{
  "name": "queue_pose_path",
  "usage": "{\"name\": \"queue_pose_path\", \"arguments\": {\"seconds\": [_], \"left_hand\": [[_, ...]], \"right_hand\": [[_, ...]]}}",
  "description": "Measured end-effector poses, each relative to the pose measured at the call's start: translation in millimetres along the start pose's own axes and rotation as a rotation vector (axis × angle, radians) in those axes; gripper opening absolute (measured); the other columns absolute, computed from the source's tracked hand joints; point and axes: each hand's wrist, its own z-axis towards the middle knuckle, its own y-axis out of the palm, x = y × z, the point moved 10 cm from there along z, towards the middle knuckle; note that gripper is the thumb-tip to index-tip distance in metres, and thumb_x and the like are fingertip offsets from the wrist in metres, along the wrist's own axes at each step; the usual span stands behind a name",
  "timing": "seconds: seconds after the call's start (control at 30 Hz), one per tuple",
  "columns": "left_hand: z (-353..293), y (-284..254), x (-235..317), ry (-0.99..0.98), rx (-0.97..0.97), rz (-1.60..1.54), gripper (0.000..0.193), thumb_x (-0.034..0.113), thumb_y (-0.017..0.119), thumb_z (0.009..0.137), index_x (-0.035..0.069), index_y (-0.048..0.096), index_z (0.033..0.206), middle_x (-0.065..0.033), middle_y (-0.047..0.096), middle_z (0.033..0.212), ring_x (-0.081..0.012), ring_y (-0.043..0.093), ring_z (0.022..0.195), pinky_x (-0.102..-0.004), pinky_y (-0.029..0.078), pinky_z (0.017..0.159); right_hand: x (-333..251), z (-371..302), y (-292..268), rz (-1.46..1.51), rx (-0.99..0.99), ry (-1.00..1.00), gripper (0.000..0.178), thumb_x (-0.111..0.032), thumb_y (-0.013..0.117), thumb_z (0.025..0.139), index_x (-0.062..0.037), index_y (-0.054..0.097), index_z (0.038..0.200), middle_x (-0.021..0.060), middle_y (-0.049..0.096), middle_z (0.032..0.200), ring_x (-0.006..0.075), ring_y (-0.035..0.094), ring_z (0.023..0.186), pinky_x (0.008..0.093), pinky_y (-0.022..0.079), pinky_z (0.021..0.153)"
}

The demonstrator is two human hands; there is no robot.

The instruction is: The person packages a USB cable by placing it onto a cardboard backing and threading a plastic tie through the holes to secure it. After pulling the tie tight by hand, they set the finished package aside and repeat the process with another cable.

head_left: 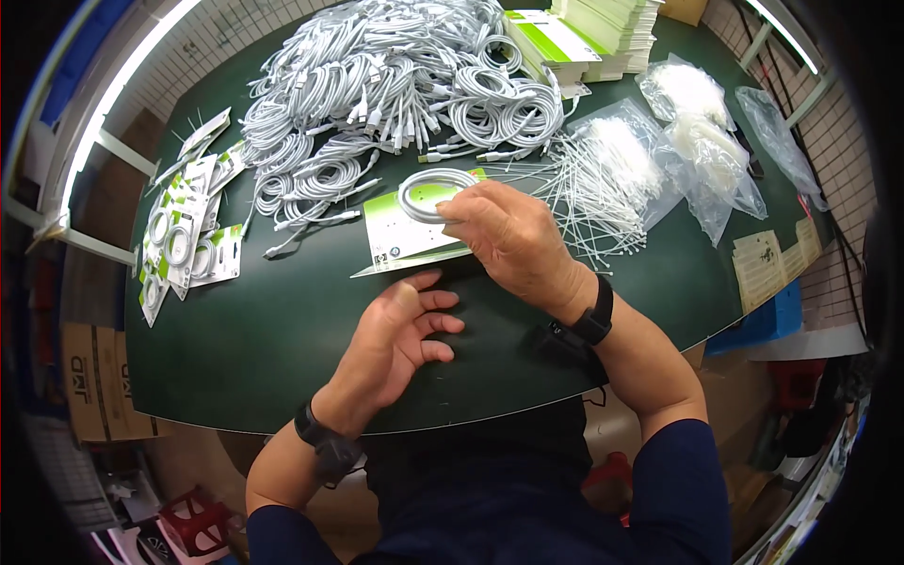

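Observation:
A coiled white cable (422,215) lies against a green-and-white backing card (384,231) in front of me. My right hand (513,240) is closed at the coil's right side, with thumb and fingertips pinched on it. Whether those fingers also grip the card is hidden. The card appears folded, its lower edge raised toward me. Just below that edge, my left hand (400,325) is open, palm turned to the right, fingers loosely bent and apart. Nothing is in it.
Beyond the card rises a large heap of coiled cables (348,85). Stacked cards (565,42) stand at the back. White cable ties (603,184) spread to the right, near plastic bags (706,155). Carded cables (179,240) pile up on the left of the green table (273,353).

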Motion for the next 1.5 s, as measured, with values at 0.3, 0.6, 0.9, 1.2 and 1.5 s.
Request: {"name": "queue_pose_path", "arguments": {"seconds": [0.3, 0.6, 0.9, 1.2, 1.5], "left_hand": [[7, 5, -9, -0.149, -0.166, -0.534, 0.033, 0.022, 0.05, 0.109, 0.001, 0.058, 0.132, -0.0113, 0.069, 0.105, -0.021, 0.067, 0.089, -0.032, 0.054, 0.071], [35, 9, 11, 0.11, -0.039, -0.106, 0.024, 0.011, 0.055, 0.106, 0.0, 0.062, 0.126, -0.0095, 0.07, 0.098, -0.0178, 0.067, 0.081, -0.0322, 0.054, 0.068], [47, 25, 14, 0.198, -0.174, -0.104, 0.027, 0.01, 0.057, 0.105, -0.002, 0.063, 0.128, -0.0117, 0.072, 0.106, -0.0186, 0.069, 0.089, -0.032, 0.055, 0.075], [50, 7, 16, 0.232, -0.204, -0.176, 0.032, 0.015, 0.06, 0.104, -0.002, 0.061, 0.131, -0.0119, 0.072, 0.109, -0.0181, 0.07, 0.091, -0.032, 0.056, 0.076], [50, -16, 19, 0.239, 0.035, -0.053, 0.029, 0.024, 0.063, 0.105, 0.001, 0.062, 0.122, -0.0069, 0.07, 0.095, -0.0119, 0.067, 0.068, -0.0225, 0.049, 0.05]], "right_hand": [[-52, 1, 5, -0.064, -0.125, -0.208, 0.033, 0.0, 0.08, 0.082, -0.0065, 0.073, 0.114, 0.0085, 0.072, 0.097, 0.0257, 0.07, 0.08, 0.0362, 0.058, 0.063], [-54, 12, -10, -0.195, -0.102, -0.209, 0.035, -0.004, 0.08, 0.078, -0.0091, 0.075, 0.111, 0.0046, 0.073, 0.097, 0.0231, 0.068, 0.077, 0.0354, 0.056, 0.061], [-35, 14, -7, -0.256, -0.137, -0.123, 0.034, -0.005, 0.08, 0.076, -0.0137, 0.078, 0.108, -0.0003, 0.073, 0.098, 0.0232, 0.062, 0.081, 0.035, 0.053, 0.068], [-11, 7, 12, -0.06, -0.163, -0.078, 0.035, -0.007, 0.087, 0.077, -0.0155, 0.08, 0.11, -0.0004, 0.073, 0.097, 0.0213, 0.059, 0.08, 0.0329, 0.049, 0.07], [-9, -3, 33, 0.073, -0.191, -0.073, 0.037, -0.007, 0.09, 0.074, -0.0134, 0.08, 0.11, 0.0008, 0.073, 0.098, 0.0216, 0.06, 0.079, 0.0328, 0.05, 0.068]]}}
